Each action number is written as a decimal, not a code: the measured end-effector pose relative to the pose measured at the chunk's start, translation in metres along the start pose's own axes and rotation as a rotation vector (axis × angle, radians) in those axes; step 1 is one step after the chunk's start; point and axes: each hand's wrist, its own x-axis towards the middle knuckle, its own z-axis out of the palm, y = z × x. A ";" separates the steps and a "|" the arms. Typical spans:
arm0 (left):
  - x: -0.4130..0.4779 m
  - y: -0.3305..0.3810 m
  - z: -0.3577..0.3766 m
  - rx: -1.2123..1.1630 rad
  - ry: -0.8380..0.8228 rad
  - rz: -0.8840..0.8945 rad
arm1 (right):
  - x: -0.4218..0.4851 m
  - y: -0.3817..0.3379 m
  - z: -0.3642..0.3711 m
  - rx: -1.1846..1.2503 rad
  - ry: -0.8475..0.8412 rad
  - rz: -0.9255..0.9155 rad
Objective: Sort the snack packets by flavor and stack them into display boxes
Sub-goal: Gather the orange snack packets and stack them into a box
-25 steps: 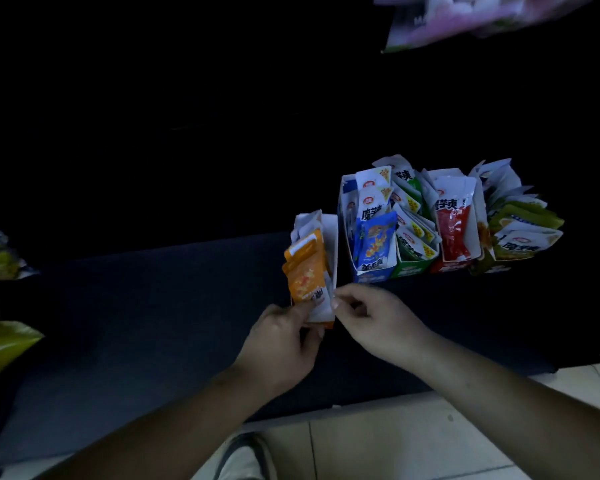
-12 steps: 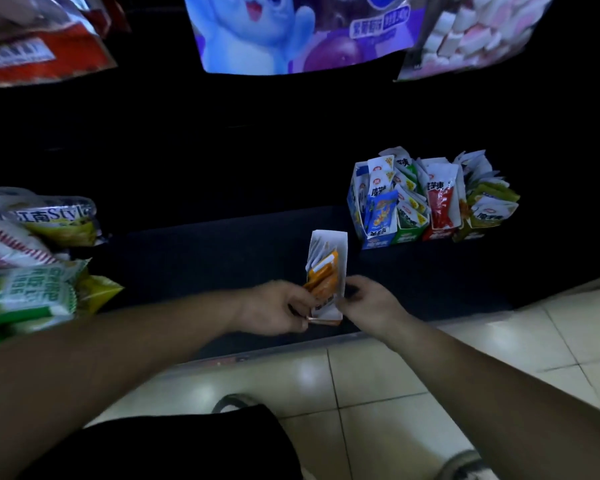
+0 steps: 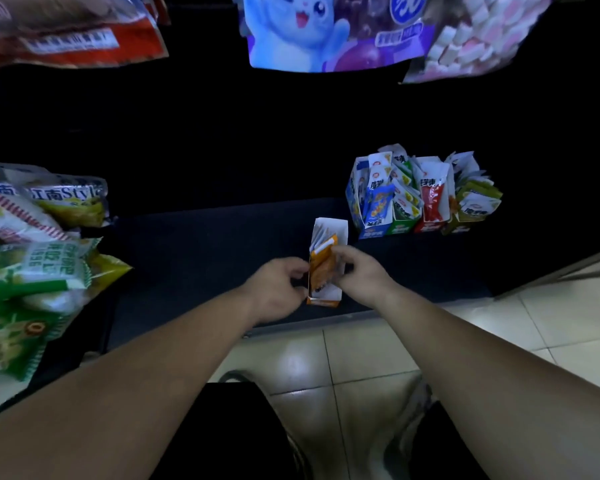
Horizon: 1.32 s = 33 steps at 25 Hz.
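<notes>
Head camera, looking down: two bare forearms reach over pale floor tiles (image 3: 361,351) to the front edge of a dark shelf (image 3: 205,254). The left hand (image 3: 278,289) grips the left wall of an orange display box (image 3: 324,298) standing upright at the shelf's edge, at 12 o'clock from the person. The right hand (image 3: 357,271) curls its fingers over the orange packets (image 3: 321,268) standing inside it. The box's white back flap rises behind them.

At 2 o'clock from the hands, farther back on the shelf, four filled boxes stand touching in a row: a blue box (image 3: 374,211), a green box (image 3: 400,220), a red box (image 3: 432,202) and a yellow-green box (image 3: 471,211), with white-topped packets fanning out of them. At 9 o'clock, large green and white snack bags (image 3: 32,271) pile at the shelf's left end. At 12 o'clock above, a purple bag with a blue cartoon animal (image 3: 309,32) hangs between two others.
</notes>
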 end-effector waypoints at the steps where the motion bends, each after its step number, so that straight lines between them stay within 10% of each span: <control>1: 0.001 -0.004 0.001 -0.046 0.064 -0.022 | -0.001 0.002 0.002 0.016 0.022 -0.010; 8: 0.033 0.002 0.022 0.041 -0.002 -0.078 | 0.014 0.024 0.002 -0.165 0.029 -0.155; 21: 0.042 0.014 -0.007 -0.049 0.239 -0.136 | -0.018 0.006 -0.024 1.078 0.057 0.272; 25: 0.033 0.017 -0.020 -0.042 0.197 -0.005 | -0.016 0.032 -0.009 0.584 0.178 0.335; 29: 0.044 0.018 -0.019 0.311 0.168 0.150 | -0.004 0.018 -0.004 0.564 0.219 0.195; 33: 0.057 0.018 0.006 0.182 0.275 0.218 | 0.004 0.010 -0.008 0.609 0.223 0.145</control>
